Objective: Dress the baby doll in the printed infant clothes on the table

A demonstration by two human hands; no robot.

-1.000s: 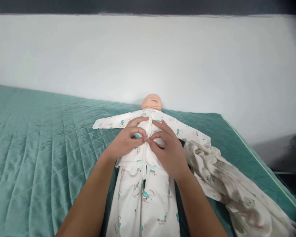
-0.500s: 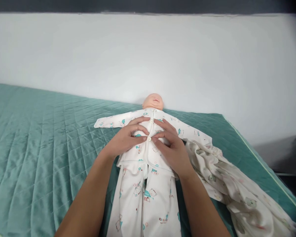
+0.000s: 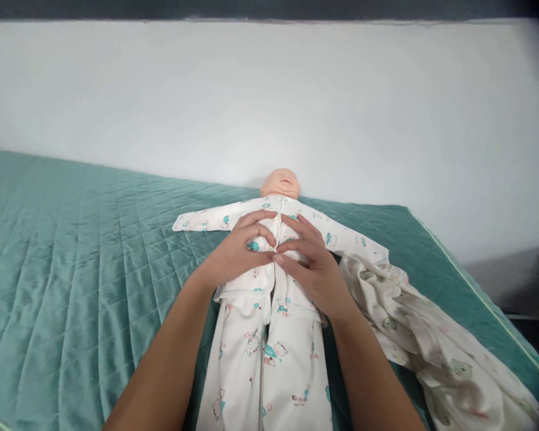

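Note:
A baby doll (image 3: pixel 280 182) lies on its back on the teal quilted bed (image 3: pixel 72 239), its head toward the wall. It wears a white printed sleepsuit (image 3: pixel 269 353) with both sleeves spread out. My left hand (image 3: pixel 238 254) and my right hand (image 3: pixel 312 269) rest on the doll's chest, their thumbs and forefingers pinched together at the buttoned front placket of the sleepsuit. The button under the fingertips is hidden.
A crumpled white printed cloth (image 3: pixel 431 341) lies on the bed just right of the doll, reaching the bed's right edge. A white wall (image 3: pixel 269 102) runs behind the bed. Dark floor shows past the right edge.
Both hands have shifted slightly up the doll's chest along the placket; the fingertips, which showed a button between them half a second ago, now close over that spot.

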